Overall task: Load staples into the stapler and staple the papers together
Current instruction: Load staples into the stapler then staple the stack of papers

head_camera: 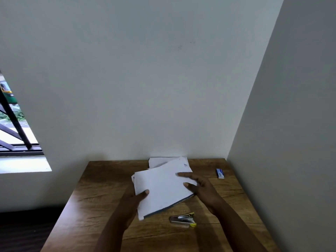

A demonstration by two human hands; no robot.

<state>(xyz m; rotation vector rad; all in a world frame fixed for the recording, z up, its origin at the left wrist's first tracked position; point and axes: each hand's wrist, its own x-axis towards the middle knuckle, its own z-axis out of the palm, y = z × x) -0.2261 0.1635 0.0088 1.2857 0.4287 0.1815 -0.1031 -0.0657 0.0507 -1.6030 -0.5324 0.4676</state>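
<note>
Papers (163, 186) sitting mid-table (94, 206), just behind the stapler (183, 219). Left hand (135, 199) pinching the near-left corner, right hand (197, 186) pressing flat-fingered on the right edge. Light, floppy, sheets likely sliding; gripping at the edges looks best. Staple box (220, 173) lying far right of papers.

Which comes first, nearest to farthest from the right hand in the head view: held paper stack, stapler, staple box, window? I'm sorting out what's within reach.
From the right hand:
1. Held paper stack: touching it, fingers on its right edge.
2. Stapler: on the table, below the hand toward the near edge.
3. Staple box: far right of the table; close to the stapler's rank, but slightly farther.
4. Window: far left, off the table.
</note>
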